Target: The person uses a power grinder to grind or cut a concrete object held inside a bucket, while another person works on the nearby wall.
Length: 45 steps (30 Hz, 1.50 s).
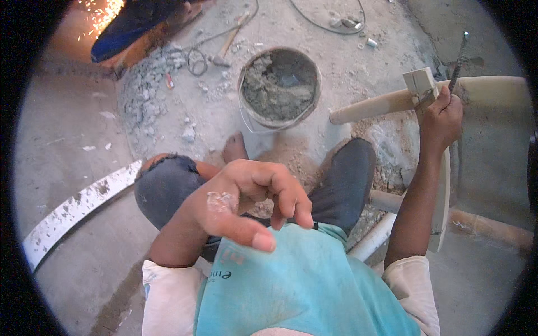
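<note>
My left hand (252, 201) hovers in front of my chest, its fingers loosely bent and apart from the thumb, with nothing in it. Pale residue sticks to the skin near its thumb. Out to the right, my right hand (443, 120) is closed beside a pale, block-like end piece (421, 85). A thin dark rod (459, 61) rises just above its fist. Whether the fingers grip the rod, the pale piece or both is hidden. Between and beyond my knees stands a round bucket (318, 84) with a wire handle, holding grey wet mortar (269, 92).
A beige pipe (370, 106) runs rightward from near the bucket; a white pipe (374, 238) lies by my right knee. At left is a long white strip (78, 207). Rubble (148, 101) and a cable (196, 61) cover the far floor. Sparks (103, 17) fly at far left.
</note>
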Tool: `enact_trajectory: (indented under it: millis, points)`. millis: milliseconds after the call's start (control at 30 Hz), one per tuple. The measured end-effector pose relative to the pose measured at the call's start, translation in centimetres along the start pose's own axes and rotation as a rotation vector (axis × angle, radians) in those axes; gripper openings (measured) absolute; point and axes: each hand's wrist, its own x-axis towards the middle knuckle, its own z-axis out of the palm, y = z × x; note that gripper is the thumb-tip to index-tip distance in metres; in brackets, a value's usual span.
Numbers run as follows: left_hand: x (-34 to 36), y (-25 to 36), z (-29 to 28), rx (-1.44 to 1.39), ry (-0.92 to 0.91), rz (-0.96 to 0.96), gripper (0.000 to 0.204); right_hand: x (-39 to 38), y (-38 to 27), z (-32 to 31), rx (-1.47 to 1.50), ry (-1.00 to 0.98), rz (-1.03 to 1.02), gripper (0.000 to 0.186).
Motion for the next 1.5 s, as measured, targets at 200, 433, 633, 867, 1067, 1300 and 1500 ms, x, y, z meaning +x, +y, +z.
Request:
enact_trajectory:
  millis: [200, 433, 633, 867, 1067, 1300, 1500]
  points:
    - [1.1, -1.4, -1.7, 0.076, 0.149, -0.094, 0.037, -0.2, 0.6, 0.2, 0.082, 0.054, -0.060, 0.032]
    - [1.7, -2.8, -2.9, 0.118, 0.257, -0.116, 0.032, 0.0, 0.2, 0.0, 0.117, 0.035, 0.011, 0.032]
    - [1.9, -3.5, -3.3, 0.142, 0.299, -0.142, 0.027, 0.0, 0.5, 0.0, 0.190, 0.036, -0.009, 0.031]
    - [2.3, -4.3, -3.6, 0.190, 0.371, -0.178, 0.025, 0.1, 0.1, -0.4, 0.189, 0.031, -0.007, 0.029]
    - [2.7, -4.5, -3.4, 0.212, 0.369, -0.194, 0.024, 0.0, 0.0, -0.6, 0.201, 0.048, -0.011, 0.029]
    - [2.7, -4.7, -3.2, 0.187, 0.409, -0.181, 0.025, 0.0, -0.3, -1.1, 0.199, 0.022, 0.019, 0.028]
    - [2.4, -2.6, -3.2, 0.307, 0.393, -0.123, 0.029, 0.0, 0.1, -0.9, 0.162, 0.001, 0.017, 0.029]
